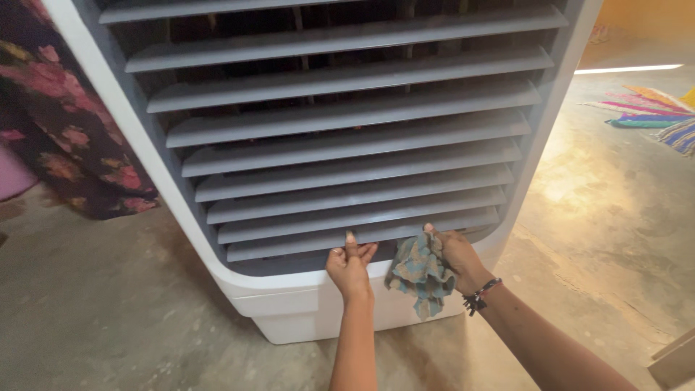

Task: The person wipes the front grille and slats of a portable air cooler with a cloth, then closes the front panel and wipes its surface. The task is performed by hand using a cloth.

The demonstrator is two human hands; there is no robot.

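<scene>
A tall white air cooler (289,304) with several grey horizontal louvre slats (347,145) stands on the floor in front of me. My left hand (350,266) rests on the lower rim of the grille, its fingers curled up onto the lowest slat (289,247). My right hand (457,255) grips a crumpled teal and tan patterned cloth (420,274) and presses it against the bottom right end of the slats. The cloth hangs down over the white base. A dark bead bracelet (481,295) sits on my right wrist.
The cooler stands on a bare concrete floor (108,318). A dark floral fabric (65,137) hangs at the left. A striped multicoloured mat (651,108) lies at the far right. A wooden edge (673,358) shows at the bottom right corner.
</scene>
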